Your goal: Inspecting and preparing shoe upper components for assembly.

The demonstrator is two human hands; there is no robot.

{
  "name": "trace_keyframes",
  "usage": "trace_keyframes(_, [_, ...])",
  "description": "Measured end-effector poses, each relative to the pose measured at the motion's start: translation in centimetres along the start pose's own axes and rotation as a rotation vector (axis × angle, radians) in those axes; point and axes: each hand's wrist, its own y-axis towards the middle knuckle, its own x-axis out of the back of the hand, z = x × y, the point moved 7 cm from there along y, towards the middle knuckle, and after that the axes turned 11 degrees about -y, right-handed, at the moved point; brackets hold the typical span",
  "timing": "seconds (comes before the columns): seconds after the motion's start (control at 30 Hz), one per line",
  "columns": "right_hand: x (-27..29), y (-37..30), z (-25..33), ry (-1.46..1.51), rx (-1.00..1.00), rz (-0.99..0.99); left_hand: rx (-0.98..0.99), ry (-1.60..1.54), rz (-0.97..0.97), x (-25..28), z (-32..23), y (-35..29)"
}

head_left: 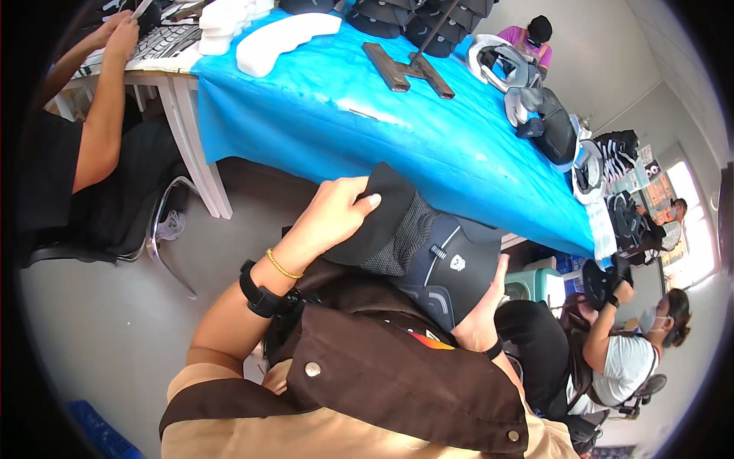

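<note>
A black and dark-grey fabric piece (459, 264) with a textured mesh section, dark-blue panels, a small pull tab and a white emblem is held tilted above my lap. My left hand (336, 214) is closed on its upper-left black flap, with the thumb on top. My right hand (482, 314) holds its right edge; one digit lies stretched along that edge and the other fingers are hidden. The piece's far side is close to the front edge of the blue-covered table (397, 141). A brown apron (413, 375) covers my lap beneath it.
On the table are a white curved foam piece (287, 44), a brown metal stand (409, 70), stacked black curved pieces (378, 17) and a row of grey-black padded pieces (547, 126). A co-worker's hands (115, 34) work at left; another person (619, 359) sits at right beside a pale-green stool (535, 284).
</note>
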Motion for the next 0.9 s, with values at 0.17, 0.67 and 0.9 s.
trace_keyframes(0.17, [-1.7,-1.1,0.0,-0.108,-0.050,0.245,0.387,-0.699,0.124,-0.6,1.7,-0.9])
trace_keyframes(0.67, [-2.5,-1.8,-1.3,-0.247,0.014,0.467,-0.462,0.308,-0.446,-1.8,-0.9,0.0])
trace_keyframes(0.9, [-1.1,-1.0,-2.0,-0.285,0.091,0.321,-0.436,0.249,-0.484,-1.6,1.0,1.1])
